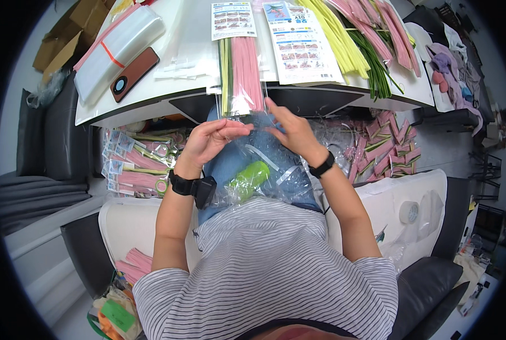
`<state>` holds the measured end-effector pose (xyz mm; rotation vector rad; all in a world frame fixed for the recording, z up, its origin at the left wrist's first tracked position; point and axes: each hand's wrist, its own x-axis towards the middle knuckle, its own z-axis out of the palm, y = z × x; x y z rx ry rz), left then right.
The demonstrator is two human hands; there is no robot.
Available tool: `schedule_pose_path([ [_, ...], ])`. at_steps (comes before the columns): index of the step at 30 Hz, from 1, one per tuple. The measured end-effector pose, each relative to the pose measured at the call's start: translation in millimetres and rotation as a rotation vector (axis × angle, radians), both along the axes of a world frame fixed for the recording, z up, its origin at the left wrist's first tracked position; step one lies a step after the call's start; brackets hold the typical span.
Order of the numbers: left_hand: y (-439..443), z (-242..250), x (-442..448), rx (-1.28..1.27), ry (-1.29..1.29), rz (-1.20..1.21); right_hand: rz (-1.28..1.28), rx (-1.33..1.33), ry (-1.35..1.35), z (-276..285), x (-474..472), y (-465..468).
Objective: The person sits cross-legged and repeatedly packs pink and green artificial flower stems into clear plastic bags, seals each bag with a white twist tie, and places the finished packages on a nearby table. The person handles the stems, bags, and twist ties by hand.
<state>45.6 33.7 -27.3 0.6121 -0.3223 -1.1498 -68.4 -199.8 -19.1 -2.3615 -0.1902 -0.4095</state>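
A clear plastic bag (262,95) with pink chenille stems (246,63), yellow and green stems and a printed instruction card (233,21) hangs over the table's front edge. At its lower end is my left hand (210,138), palm turned up and fingers close together; whether it pinches the film cannot be made out. On the other side, my right hand (293,129) has thumb and forefinger spread beside the transparent flap. Below the hands, a bright green roll (250,178) lies in my lap among crumpled clear film (289,178).
On the white table (410,91) are a stack of clear bags (119,51), a phone (134,74), printed cards (306,55), yellow stems (342,42) and green stems (372,63). Filled packets (136,163) lie at left, pink-and-green bundles (384,146) at right. A tape roll (409,211) rests on the seat.
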Motion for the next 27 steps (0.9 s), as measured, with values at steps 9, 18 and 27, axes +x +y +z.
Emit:
schedule_pose_path([
  [9,26,6,-3,0.595,-0.860,0.467,0.205,0.371,0.043,-16,28,2],
  [18,-2,-6,2,0.411,-1.112,0.531,0.207,0.796,0.212,-9,25,5],
  [27,-15,-13,3,0.444,-0.857,0.660,-0.174,1.143,0.168,-9,42,34],
])
